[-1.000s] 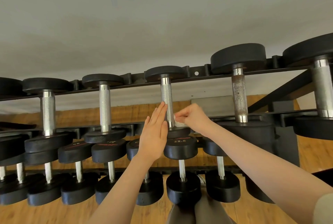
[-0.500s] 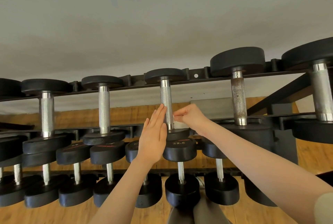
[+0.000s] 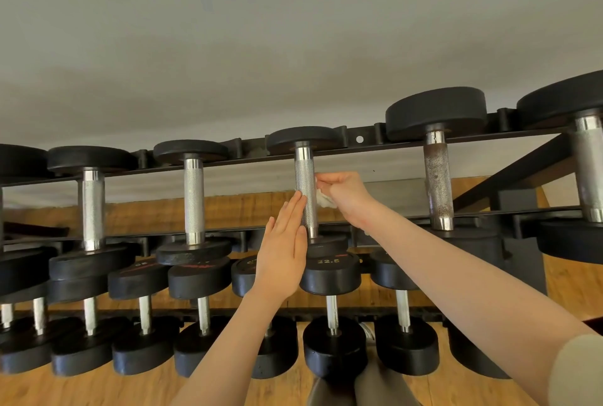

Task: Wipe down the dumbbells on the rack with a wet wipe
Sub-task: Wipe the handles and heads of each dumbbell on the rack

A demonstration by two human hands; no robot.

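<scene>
— One second back my right hand [image 3: 339, 192] had the wet wipe [image 3: 323, 199] pressed low on the knurled handle [image 3: 305, 192], just above the near weight head. Now it sits higher, about mid-handle, on the right side of the bar.

— So the stroke is travelling up toward the far head?

— That is how I read it: I'm working along the grip of this one dumbbell, and the upper part of the knurling near the far head [image 3: 301, 139] looks like what is left on it. I can't tell from here how much of the back of the bar the wipe has reached.

— What are your hands doing exactly?

— Right hand has its fingers curled, pinching the bunched white wipe against the handle. Left hand [image 3: 284, 249] is flat, fingers straight and together, fingertips touching the left side of the same handle; it holds nothing, and has stayed put there as a brace.

— And where does the dumbbell sit?

— On the top tier of the rack [image 3: 408, 141], lying front to back, between my two hands. Its near head [image 3: 326, 244] is just right of my left palm. Neighbours on that tier stand well apart: a clean-looking handle [image 3: 193, 196] to the left, a duller, speckled one [image 3: 438, 188] to the right. A lower dumbbell marked 22.5 [image 3: 329, 272] sits beneath.

— Much left overall?

— Most of the rack, I'd judge.
</scene>
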